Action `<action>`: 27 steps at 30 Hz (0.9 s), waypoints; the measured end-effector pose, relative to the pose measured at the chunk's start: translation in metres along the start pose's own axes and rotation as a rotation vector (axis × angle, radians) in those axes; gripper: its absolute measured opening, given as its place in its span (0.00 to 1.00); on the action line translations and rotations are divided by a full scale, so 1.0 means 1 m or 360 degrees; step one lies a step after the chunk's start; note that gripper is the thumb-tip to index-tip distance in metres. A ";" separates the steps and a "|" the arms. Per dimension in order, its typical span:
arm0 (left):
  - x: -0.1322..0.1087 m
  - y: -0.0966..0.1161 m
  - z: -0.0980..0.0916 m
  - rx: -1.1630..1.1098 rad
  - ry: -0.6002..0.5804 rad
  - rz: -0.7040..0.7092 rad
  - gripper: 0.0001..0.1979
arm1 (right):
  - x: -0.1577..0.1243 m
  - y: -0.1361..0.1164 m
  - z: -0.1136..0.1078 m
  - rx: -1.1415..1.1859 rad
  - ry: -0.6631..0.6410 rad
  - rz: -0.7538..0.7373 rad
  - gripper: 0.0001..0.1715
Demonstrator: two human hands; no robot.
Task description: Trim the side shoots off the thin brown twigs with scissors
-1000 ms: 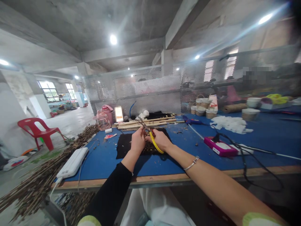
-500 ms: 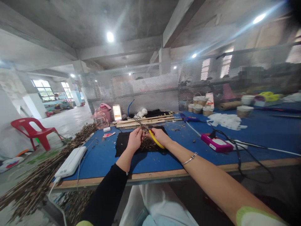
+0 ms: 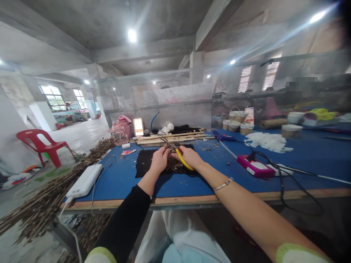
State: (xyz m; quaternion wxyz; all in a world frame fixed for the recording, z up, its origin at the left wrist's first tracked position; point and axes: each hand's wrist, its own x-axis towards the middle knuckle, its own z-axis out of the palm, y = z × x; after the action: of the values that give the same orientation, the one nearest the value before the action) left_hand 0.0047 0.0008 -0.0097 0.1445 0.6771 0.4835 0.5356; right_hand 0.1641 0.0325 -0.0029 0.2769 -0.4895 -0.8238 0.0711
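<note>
My right hand [image 3: 189, 157] is closed round yellow-handled scissors [image 3: 179, 156], whose blades point up and to the left. Just left of it, my left hand [image 3: 159, 159] pinches a small brown twiggy piece [image 3: 173, 165] at the scissor blades. Both hands hover over a black cloth [image 3: 144, 164] on the blue table [image 3: 128, 179], with brown trimmings heaped on the cloth under them. What exactly the left fingers grip is too small to name.
Bamboo sticks [image 3: 170, 138] lie behind the cloth. A white power bank [image 3: 85, 180] sits at the left, a pink device [image 3: 253, 166] with black cables at the right. Small baskets [image 3: 237, 122] and white stuffing [image 3: 270, 141] stand further back. Twig bundles [image 3: 55, 190] and a red chair [image 3: 41, 146] are left.
Both hands stay together at the cloth with the scissors. Only the head camera has shifted slightly; the hands have barely moved.
</note>
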 end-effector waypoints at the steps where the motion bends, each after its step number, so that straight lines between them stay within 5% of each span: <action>1: 0.000 0.000 0.000 -0.0004 -0.0018 0.0037 0.13 | -0.001 -0.001 -0.001 -0.0045 0.0017 0.0011 0.26; 13: -0.004 0.006 0.001 0.0149 -0.0037 0.0031 0.13 | -0.004 -0.007 0.000 -0.0063 0.0011 0.0076 0.26; 19: 0.002 -0.006 0.004 -0.0029 0.0035 -0.0128 0.13 | -0.004 -0.006 0.002 -0.0180 0.0046 0.0131 0.28; 27: 0.003 -0.006 0.006 -0.0335 -0.0124 -0.0087 0.12 | -0.003 -0.007 0.005 -0.0045 0.0047 -0.0060 0.32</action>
State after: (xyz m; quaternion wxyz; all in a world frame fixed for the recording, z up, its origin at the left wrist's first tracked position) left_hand 0.0070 0.0084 -0.0148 0.2480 0.6650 0.4368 0.5526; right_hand 0.1572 0.0270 -0.0062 0.2834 -0.4787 -0.8297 0.0470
